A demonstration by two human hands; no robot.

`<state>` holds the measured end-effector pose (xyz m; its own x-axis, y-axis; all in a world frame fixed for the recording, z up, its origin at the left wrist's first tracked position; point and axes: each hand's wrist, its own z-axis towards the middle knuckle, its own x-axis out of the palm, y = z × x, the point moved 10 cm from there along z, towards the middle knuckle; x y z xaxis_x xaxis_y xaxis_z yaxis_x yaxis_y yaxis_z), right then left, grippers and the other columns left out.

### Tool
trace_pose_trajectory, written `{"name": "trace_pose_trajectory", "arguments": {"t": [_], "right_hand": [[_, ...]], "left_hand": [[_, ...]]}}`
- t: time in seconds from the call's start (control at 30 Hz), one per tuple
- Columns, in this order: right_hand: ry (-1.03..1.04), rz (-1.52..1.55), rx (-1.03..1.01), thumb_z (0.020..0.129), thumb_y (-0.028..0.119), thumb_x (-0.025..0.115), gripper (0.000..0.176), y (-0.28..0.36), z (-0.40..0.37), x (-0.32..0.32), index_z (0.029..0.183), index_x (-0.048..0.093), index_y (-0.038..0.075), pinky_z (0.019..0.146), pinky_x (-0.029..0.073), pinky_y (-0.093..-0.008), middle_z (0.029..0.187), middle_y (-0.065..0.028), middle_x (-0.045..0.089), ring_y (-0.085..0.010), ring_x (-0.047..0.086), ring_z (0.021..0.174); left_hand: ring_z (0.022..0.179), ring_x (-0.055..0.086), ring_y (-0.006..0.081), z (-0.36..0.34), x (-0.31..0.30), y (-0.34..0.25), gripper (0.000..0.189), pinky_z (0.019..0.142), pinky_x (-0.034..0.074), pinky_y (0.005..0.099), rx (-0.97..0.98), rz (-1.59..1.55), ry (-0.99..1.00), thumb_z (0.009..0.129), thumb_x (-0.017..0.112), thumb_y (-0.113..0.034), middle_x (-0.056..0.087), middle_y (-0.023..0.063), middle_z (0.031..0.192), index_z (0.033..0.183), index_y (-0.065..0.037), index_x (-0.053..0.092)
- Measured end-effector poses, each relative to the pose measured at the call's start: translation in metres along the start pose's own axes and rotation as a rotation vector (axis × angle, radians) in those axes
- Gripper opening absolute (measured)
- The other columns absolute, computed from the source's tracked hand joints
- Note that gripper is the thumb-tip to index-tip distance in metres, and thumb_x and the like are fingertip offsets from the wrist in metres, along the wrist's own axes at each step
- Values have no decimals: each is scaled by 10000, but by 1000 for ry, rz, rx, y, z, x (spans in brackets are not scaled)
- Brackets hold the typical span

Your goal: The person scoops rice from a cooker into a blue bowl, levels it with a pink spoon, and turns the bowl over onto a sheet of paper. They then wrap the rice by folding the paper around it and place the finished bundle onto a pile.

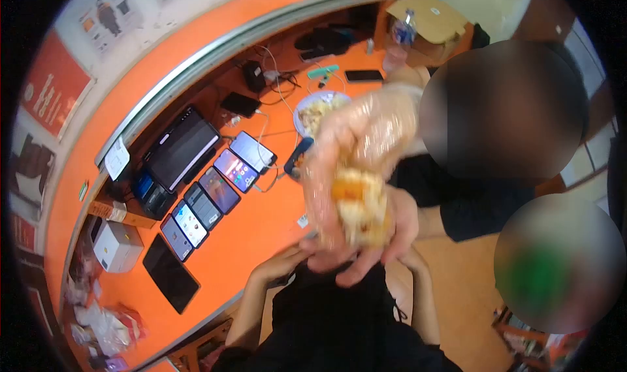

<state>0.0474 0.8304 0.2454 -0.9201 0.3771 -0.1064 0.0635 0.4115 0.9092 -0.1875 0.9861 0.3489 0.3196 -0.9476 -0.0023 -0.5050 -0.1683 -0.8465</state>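
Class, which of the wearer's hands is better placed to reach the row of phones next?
Probably the left hand: it lies toward the orange desk, nearer the row of phones; the right hand is farther away, partly hidden.

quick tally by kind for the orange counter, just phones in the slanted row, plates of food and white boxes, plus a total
Phones in the row: 6
Plates of food: 1
White boxes: 1
Total: 8
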Motion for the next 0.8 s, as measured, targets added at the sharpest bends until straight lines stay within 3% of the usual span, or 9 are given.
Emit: {"name": "trace_pose_trajectory", "arguments": {"t": [0.1,0.2,0.33,0.37,0.43,0.5,0.63,0.67,0.8], "right_hand": [[97,-129,-73,958,237,583,338,22,11,-1,1192,595,-7,914,464,-338,1133,-124,649,-207,598,1063],[305,-155,-496,946,230,597,350,164,-4,31,1220,577,13,933,439,-360,1164,-121,630,-222,577,1092],[1021,-88,-1209,930,221,616,379,374,-89,94,1257,554,41,957,407,-390,1206,-117,605,-241,549,1130],[1219,-52,-1262,926,219,621,388,400,-108,105,1267,548,48,963,399,-398,1216,-116,599,-245,542,1140],[1521,-26,-1239,918,214,631,409,427,-132,120,1285,536,61,975,382,-413,1237,-114,586,-255,528,1159],[1712,-31,-1156,910,210,640,433,439,-146,128,1304,524,75,988,366,-428,1258,-112,574,-265,514,1178],[1821,-11,-1012,893,200,659,485,441,-152,134,1341,501,102,1012,333,-458,1299,-108,548,-284,486,1216],[1837,2,-990,889,198,664,500,442,-154,135,1351,495,109,1018,325,-465,1310,-107,542,-289,479,1226],[1809,31,-967,873,189,683,560,436,-157,141,1388,472,137,1043,292,-495,1351,-103,517,-308,450,1264]], "left_hand": [[833,549,138,-51,-25,-83,390,636,404,212,309,25,-425,1012,386,-306,598,77,1012,1120,15,580],[841,550,168,-99,-48,-117,382,689,413,229,426,-124,-773,995,388,-282,588,104,894,928,33,594],[1195,483,283,-116,2,-226,574,963,381,340,983,-454,-637,948,378,-439,486,216,1258,1267,33,445],[1244,444,282,-111,15,-240,629,990,368,346,940,-547,-508,945,374,-469,414,220,1339,1330,28,374],[1344,366,281,-105,41,-260,766,1043,343,356,858,-708,-266,938,367,-529,269,228,1500,1456,19,233],[1313,401,274,-106,41,-265,747,1053,346,373,881,-760,-312,926,412,-536,364,209,1432,1424,12,313],[1251,471,261,-106,48,-255,715,1072,353,408,848,-915,-373,903,504,-549,552,173,1296,1362,-2,473],[1213,489,250,-109,51,-260,718,1037,383,393,828,-844,-345,901,474,-581,533,119,1327,1377,-44,462],[1233,476,249,-112,50,-254,743,1048,373,381,768,-820,-330,896,459,-604,487,107,1377,1410,-68,419]]}}
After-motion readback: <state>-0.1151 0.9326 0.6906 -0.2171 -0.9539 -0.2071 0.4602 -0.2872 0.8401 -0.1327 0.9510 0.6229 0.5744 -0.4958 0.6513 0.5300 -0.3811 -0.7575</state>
